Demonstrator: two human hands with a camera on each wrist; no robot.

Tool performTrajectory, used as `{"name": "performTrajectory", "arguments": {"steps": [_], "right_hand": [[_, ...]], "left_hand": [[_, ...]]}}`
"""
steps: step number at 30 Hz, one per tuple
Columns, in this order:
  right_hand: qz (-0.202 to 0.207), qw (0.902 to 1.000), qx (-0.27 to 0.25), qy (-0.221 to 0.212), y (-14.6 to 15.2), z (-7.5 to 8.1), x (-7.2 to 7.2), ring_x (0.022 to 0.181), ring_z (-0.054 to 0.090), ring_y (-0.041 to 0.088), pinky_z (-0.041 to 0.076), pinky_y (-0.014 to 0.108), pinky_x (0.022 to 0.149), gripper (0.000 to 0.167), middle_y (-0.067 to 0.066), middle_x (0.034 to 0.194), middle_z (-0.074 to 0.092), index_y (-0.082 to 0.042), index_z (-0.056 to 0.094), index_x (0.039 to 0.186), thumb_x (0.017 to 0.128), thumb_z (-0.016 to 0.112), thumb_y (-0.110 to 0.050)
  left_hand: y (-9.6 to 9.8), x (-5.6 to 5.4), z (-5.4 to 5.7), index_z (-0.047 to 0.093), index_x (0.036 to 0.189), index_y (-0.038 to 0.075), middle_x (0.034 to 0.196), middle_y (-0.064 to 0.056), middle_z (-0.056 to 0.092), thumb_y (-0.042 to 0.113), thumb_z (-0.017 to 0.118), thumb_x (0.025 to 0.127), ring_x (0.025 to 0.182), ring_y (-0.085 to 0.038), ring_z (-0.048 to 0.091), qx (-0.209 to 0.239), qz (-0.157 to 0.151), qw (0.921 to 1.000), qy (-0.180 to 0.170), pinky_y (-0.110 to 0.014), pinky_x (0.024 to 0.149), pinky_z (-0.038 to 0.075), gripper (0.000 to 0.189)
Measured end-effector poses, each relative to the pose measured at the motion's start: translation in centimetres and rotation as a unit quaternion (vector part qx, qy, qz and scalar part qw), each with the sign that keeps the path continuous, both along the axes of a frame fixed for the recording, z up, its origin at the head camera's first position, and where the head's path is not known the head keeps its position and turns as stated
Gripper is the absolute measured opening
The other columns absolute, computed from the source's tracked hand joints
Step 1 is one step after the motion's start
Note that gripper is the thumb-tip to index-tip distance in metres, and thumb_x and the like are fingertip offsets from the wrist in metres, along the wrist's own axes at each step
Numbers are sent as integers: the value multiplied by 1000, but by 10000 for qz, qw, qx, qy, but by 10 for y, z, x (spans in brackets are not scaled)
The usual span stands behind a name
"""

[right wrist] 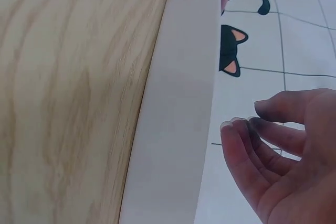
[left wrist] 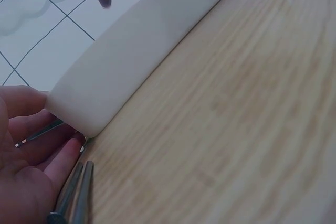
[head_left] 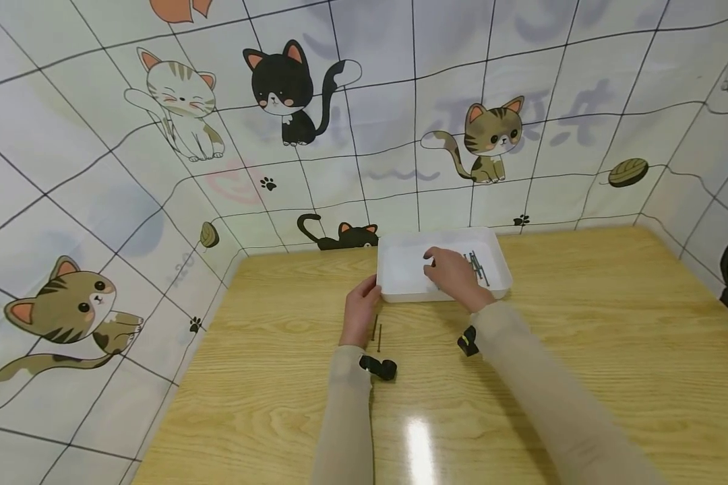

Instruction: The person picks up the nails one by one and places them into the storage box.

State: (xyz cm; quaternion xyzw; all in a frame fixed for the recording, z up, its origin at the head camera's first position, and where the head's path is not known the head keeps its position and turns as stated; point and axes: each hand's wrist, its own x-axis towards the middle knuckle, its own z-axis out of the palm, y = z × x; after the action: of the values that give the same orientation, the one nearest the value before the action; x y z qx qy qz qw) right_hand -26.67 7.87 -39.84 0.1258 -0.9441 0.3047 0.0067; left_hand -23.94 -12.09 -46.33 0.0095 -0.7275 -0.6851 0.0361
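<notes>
A shallow white tray (head_left: 412,296) stands on the table against the wall. My left hand (head_left: 360,313) holds its near left corner, thumb at the rim and fingers against the outside. Two long nails (left wrist: 84,192) lie on the table beside this hand; another dark shaft shows between its fingers in the left wrist view. Over the middle of the tray is my right hand (head_left: 455,273), its fingers loosely curved and the thumb apart from them. Nothing shows between them in the right wrist view. Several nails (head_left: 476,268) lie in the tray's right part, partly covered by that hand.
The wooden table (head_left: 613,350) extends around the tray on the left, right and front. Behind and at both sides rise walls (head_left: 388,135) covered in cat drawings. Black straps with small devices (head_left: 379,368) are on both wrists.
</notes>
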Motion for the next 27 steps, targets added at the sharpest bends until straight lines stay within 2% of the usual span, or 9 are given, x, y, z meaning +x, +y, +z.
{"name": "performTrajectory", "arguments": {"steps": [1,5,12,16,22,27], "right_hand": [[1,10000,-60,23,-2,0,2,62,56,18,43,31,52,32,11,92,62,-3,55,117,89,49,-18],[-3,9995,-263,149,-8,-4,10,61,55,17,42,30,51,29,7,86,62,-5,58,112,89,49,-21],[-44,9978,-632,216,-18,-8,25,56,53,12,42,29,50,23,2,80,61,-10,60,104,90,49,-24],[27,9970,-762,157,-24,-12,35,53,52,11,42,29,51,21,0,78,61,-10,61,101,90,51,-24],[368,9981,-449,-222,-34,-22,46,61,55,10,44,30,57,22,-1,81,62,-11,62,102,89,54,-26],[486,9976,-149,-473,-43,-32,52,77,57,14,46,32,65,23,1,91,63,-11,63,103,87,56,-26]], "left_hand": [[0,2,4,50,126,2,127,-11,50,13,49,91,120,-21,41,11,-25,10000,0,-37,99,31,37],[-1,-1,1,49,127,2,127,-11,50,12,50,91,120,-22,41,125,-40,9999,-52,-37,99,30,37],[-3,-12,-15,53,125,9,124,-3,53,16,52,90,116,-13,44,268,53,9995,-155,-33,98,32,36],[-3,-14,-19,54,125,10,123,-1,54,18,52,90,115,-12,45,164,119,9998,-72,-32,96,34,35],[-3,-14,-20,54,124,9,123,-3,54,17,51,90,115,-14,45,133,134,9998,10,-35,97,33,35],[-3,-13,-21,54,124,10,123,-2,54,18,52,90,114,-13,45,136,97,9999,-23,-34,96,34,35]]}}
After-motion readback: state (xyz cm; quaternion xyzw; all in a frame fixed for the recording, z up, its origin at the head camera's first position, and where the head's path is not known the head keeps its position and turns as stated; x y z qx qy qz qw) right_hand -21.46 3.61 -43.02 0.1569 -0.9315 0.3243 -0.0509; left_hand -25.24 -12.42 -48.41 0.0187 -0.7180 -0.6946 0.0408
